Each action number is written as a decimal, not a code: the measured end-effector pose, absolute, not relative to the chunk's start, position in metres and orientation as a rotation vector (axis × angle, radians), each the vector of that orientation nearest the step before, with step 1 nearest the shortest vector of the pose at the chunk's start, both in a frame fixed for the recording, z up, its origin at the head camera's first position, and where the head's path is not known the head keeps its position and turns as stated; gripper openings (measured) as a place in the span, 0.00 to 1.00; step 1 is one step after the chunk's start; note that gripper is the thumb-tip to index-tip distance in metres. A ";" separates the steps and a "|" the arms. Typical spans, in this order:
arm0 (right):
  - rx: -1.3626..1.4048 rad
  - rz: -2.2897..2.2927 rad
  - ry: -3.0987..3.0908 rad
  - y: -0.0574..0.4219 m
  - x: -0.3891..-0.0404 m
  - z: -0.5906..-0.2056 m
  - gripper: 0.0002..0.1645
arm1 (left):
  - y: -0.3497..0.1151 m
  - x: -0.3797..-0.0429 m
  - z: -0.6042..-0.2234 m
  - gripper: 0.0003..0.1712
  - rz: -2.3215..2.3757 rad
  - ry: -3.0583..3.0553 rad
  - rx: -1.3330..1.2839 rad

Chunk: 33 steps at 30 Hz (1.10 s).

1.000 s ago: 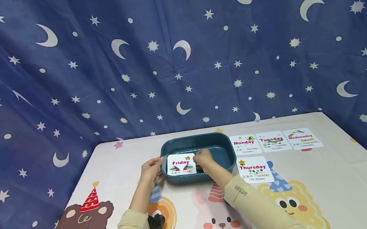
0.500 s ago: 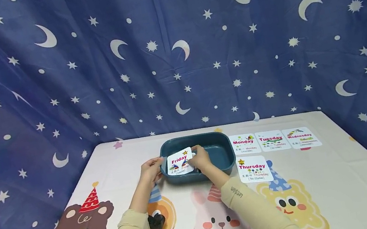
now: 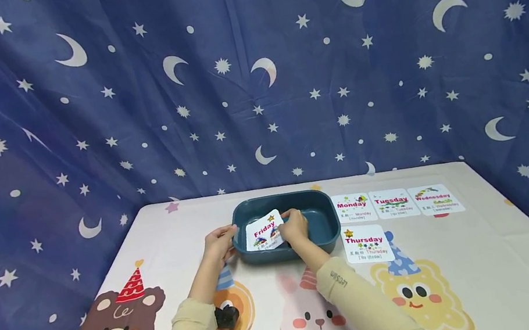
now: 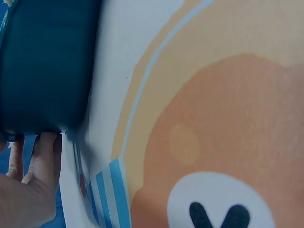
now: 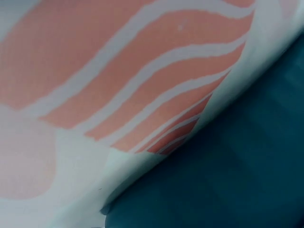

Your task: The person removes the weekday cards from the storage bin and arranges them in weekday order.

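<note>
A dark teal plastic bin (image 3: 265, 257) stands on the table, with a white Friday card (image 3: 261, 231) tilted in its left part. My right hand (image 3: 295, 225) reaches over the front rim and pinches the card at its right edge. At the bin's left end my left hand (image 3: 219, 242) grips the rim, thumb on top. The left wrist view has the fingers of the left hand (image 4: 35, 185) against the bin's end wall (image 4: 47, 71). Only the bin's side (image 5: 223, 175) and the tablecloth show in the right wrist view; the right hand is out of sight there.
Right of the bin lie cards reading Monday (image 3: 354, 209), Tuesday (image 3: 394, 203) and Wednesday (image 3: 436, 199) in a row, with Thursday (image 3: 367, 243) below Monday. A small black object (image 3: 227, 316) is beside my left sleeve. Behind the table hangs a blue starry curtain (image 3: 248, 73).
My right hand has shifted its hold on the Friday card; the card has turned counter-clockwise and moved slightly right. My left hand stays on the bin's rim.
</note>
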State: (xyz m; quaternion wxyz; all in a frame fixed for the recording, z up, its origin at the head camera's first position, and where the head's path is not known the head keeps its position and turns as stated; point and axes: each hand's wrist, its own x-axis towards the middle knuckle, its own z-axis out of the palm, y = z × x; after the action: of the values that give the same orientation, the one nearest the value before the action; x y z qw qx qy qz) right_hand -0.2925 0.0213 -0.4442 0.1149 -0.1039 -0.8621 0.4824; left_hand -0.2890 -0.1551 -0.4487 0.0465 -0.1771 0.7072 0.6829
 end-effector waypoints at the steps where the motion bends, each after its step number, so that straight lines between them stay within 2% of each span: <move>1: -0.312 1.427 -2.516 0.021 -0.292 -0.444 0.16 | -0.155 -0.289 -0.448 0.21 2.087 2.154 -0.538; 6: -0.289 1.484 -2.512 0.023 -0.294 -0.445 0.19 | -0.157 -0.288 -0.448 0.21 2.086 2.143 -0.519; 15: -0.188 1.713 -2.459 0.026 -0.293 -0.444 0.13 | -0.157 -0.289 -0.450 0.21 2.075 2.152 -0.547; 18: -0.108 1.773 -2.438 0.027 -0.294 -0.443 0.18 | -0.156 -0.290 -0.449 0.22 2.082 2.153 -0.540; 22: -0.030 1.784 -2.433 0.030 -0.295 -0.442 0.34 | -0.154 -0.290 -0.448 0.22 2.098 2.141 -0.533; 25: 0.007 1.781 -2.433 0.031 -0.296 -0.441 0.41 | -0.153 -0.290 -0.448 0.22 2.113 2.120 -0.531; 33: 0.018 1.849 -2.356 0.030 -0.295 -0.442 0.40 | -0.154 -0.288 -0.446 0.23 2.097 2.121 -0.549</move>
State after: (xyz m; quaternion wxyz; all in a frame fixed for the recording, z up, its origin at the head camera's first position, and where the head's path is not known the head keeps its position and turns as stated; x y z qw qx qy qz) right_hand -0.2947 0.0300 -0.4417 0.0730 0.0059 -0.7845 0.6158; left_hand -0.2883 -0.1539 -0.4462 0.0544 -0.1808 0.6984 0.6903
